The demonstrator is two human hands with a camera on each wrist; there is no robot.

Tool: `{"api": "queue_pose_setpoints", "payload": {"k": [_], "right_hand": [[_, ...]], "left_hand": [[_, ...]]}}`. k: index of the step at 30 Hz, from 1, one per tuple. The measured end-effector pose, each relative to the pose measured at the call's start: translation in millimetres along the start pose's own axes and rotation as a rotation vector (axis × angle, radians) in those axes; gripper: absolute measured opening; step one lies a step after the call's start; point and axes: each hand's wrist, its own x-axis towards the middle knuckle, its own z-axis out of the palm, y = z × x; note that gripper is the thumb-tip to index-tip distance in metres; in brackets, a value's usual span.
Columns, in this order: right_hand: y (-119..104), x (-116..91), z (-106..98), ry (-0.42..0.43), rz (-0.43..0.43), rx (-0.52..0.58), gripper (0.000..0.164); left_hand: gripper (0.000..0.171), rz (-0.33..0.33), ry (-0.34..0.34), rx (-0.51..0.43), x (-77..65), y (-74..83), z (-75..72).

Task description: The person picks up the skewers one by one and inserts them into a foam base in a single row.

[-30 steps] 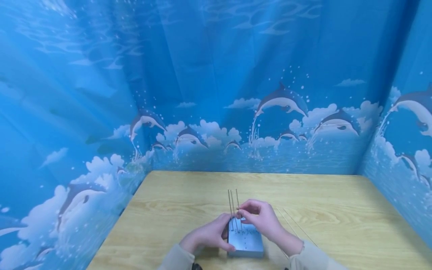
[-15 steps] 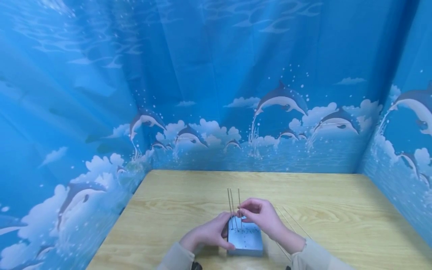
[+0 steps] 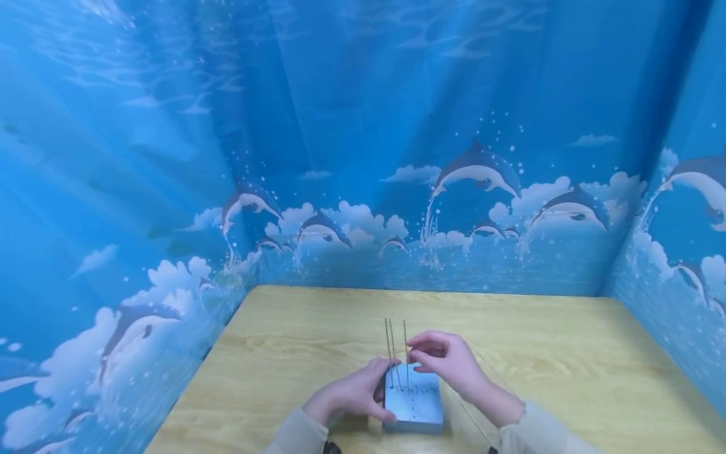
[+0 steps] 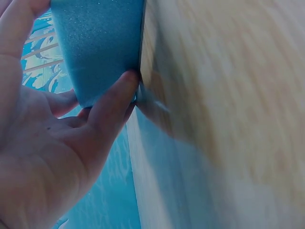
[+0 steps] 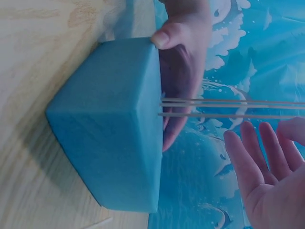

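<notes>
A blue foam block [image 3: 416, 408] with small holes across its top sits on the table. Three thin sticks stand upright in it; the rightmost stick [image 3: 406, 340] is a little apart from the other two. My left hand [image 3: 354, 389] grips the block's left side, thumb at the near corner; in the left wrist view the thumb presses the foam [image 4: 102, 43]. Beside the rightmost stick is my right hand [image 3: 454, 366], its fingers loosely bent. In the right wrist view those fingers [image 5: 248, 148] look apart from the sticks [image 5: 214, 115].
Thin sticks lie on the wooden table [image 3: 295, 353] to the right, partly under my right forearm; one loose stick [image 3: 475, 421] shows near the sleeve. A blue curtain [image 3: 351, 157] printed with dolphins surrounds the table at the back and sides.
My right hand has let go of the rightmost stick and shifted slightly right. That stick, earlier leaning, now stands straighter. The left hand keeps its grip on the block.
</notes>
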Motion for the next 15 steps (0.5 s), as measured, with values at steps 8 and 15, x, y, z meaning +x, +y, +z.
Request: {"api": "queue_pose_setpoints", "payload": {"k": [8,15], "right_hand": [[-4.0,-4.9,-27.2,0.065,0.018,0.008,0.038],[-9.4,-10.6,-69.1,0.079,0.110,0.029,0.047]], "left_hand": [[0.100,-0.059,0.004,-0.062,0.4,-0.3,3.7],[0.100,-0.076,-0.013,-0.043,0.8,1.0,1.5]]}}
